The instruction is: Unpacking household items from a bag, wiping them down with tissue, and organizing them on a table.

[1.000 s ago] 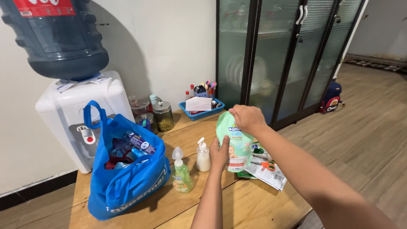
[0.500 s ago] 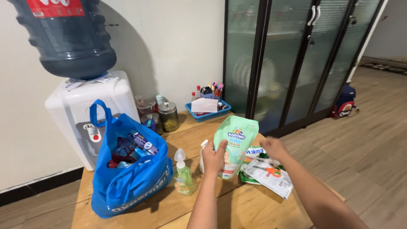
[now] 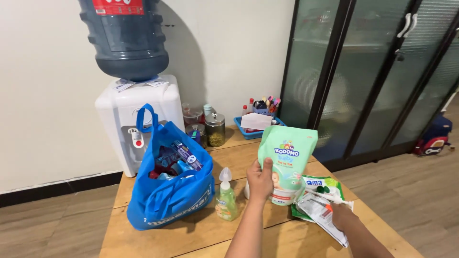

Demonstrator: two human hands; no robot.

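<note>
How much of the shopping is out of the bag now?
Already out on the table: a green pump bottle and flat packets. The left hand holds a green pouch upright; the right hand rests on the packets. The blue bag has more inside.

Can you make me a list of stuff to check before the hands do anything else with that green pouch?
1. Left hand grips the green pouch: ok.
2. Pouch upright: ok.
3. Right hand free: not ok, it rests on the flat packets.
4. Pouch sealed: cannot tell.
5. Green pump bottle standing apart from the pouch: ok.
6. Blue bag upright on the wooden table: ok.
</note>
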